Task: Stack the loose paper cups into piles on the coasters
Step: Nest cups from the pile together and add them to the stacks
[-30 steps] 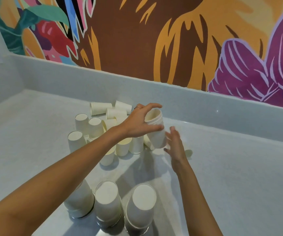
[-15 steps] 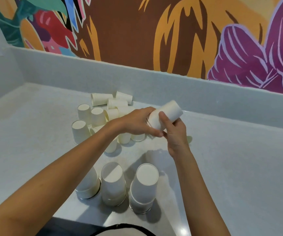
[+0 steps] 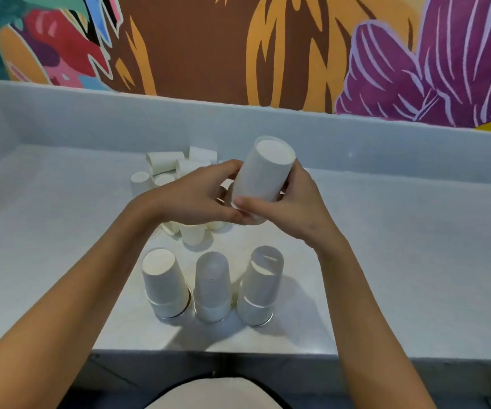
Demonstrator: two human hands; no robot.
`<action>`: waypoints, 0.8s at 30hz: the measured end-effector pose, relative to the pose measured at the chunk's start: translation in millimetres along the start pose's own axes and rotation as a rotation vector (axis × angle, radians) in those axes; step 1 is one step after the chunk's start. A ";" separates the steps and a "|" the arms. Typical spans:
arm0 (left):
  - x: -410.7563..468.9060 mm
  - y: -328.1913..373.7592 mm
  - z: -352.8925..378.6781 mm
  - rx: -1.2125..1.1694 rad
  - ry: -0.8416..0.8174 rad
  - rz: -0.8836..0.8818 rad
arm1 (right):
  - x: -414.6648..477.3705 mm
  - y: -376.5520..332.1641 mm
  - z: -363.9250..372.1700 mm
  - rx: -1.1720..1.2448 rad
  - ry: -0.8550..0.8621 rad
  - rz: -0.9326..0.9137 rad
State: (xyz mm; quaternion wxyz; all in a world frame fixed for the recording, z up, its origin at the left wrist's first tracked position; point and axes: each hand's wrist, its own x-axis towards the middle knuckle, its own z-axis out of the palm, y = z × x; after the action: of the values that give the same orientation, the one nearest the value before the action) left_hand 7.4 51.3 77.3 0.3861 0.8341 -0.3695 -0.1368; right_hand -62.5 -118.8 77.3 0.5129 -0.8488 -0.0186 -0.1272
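Both hands hold one white paper cup (image 3: 263, 175) upside down above the counter, its base tilted up and away. My left hand (image 3: 200, 199) grips its rim side from the left, my right hand (image 3: 285, 208) wraps it from the right and below. Three piles of inverted cups stand in a row near the front edge: a left pile (image 3: 163, 280), a middle pile (image 3: 212, 286) and a right pile (image 3: 260, 286). A coaster's rim (image 3: 189, 301) shows under the left pile. Several loose cups (image 3: 167, 162) lie and stand behind my hands, partly hidden.
The pale counter (image 3: 400, 261) ends in a front edge (image 3: 267, 354) close to my body. A low grey backsplash (image 3: 356, 137) runs along the back under a painted mural, and a side wall closes off the far left.
The cup went from my left hand alone to both hands and turned base-up. My hands drew back toward me and rose, and the view tilted down toward the three piles.
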 end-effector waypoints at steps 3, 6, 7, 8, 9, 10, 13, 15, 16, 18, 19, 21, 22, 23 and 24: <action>-18.1 0.6 -3.1 -0.014 -0.002 0.002 | -15.8 -12.5 12.0 -0.036 0.030 -0.010; -34.7 -6.1 -1.3 -0.038 -0.098 -0.050 | -31.3 -17.5 24.0 -0.017 0.005 0.004; -38.6 -9.8 0.7 -0.039 -0.124 -0.070 | -34.5 -17.5 27.7 -0.008 -0.012 0.007; -43.7 -13.9 3.4 -0.037 -0.143 -0.084 | -38.4 -17.3 32.0 -0.016 -0.027 0.007; -46.5 -18.3 5.8 -0.025 -0.152 -0.095 | -40.6 -16.6 35.2 -0.035 -0.037 0.004; -49.3 -22.5 7.9 -0.009 -0.157 -0.106 | -42.6 -15.9 38.1 -0.053 -0.041 0.000; -57.9 -33.4 9.8 0.088 -0.137 -0.131 | -45.9 -16.5 48.9 -0.082 -0.026 -0.048; -61.5 -37.2 10.1 0.158 -0.113 -0.150 | -46.4 -14.5 54.6 -0.111 -0.010 -0.100; -62.9 -37.8 10.5 0.174 -0.111 -0.153 | -47.0 -12.6 57.3 -0.126 -0.005 -0.119; -65.3 -38.5 12.8 0.173 -0.121 -0.145 | -49.4 -9.0 62.4 -0.155 0.001 -0.144; -66.3 -38.5 14.7 0.167 -0.123 -0.137 | -50.9 -7.3 64.4 -0.172 0.005 -0.153; -67.9 -39.6 19.4 0.164 -0.121 -0.133 | -53.5 -4.5 66.9 -0.204 0.015 -0.163; -68.3 -40.9 22.3 0.165 -0.119 -0.143 | -54.5 -2.4 67.0 -0.215 0.019 -0.160; -68.5 -43.7 25.2 0.170 -0.118 -0.156 | -55.5 -0.3 67.4 -0.227 0.019 -0.155; -69.2 -46.7 27.6 0.185 -0.122 -0.172 | -56.4 1.9 68.3 -0.243 0.017 -0.146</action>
State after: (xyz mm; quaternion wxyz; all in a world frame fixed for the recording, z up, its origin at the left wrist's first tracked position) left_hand -30.6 106.4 20.2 0.2710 0.8848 -0.3307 -0.1851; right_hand -103.2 -54.3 32.2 0.3961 -0.8998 -0.0603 -0.1725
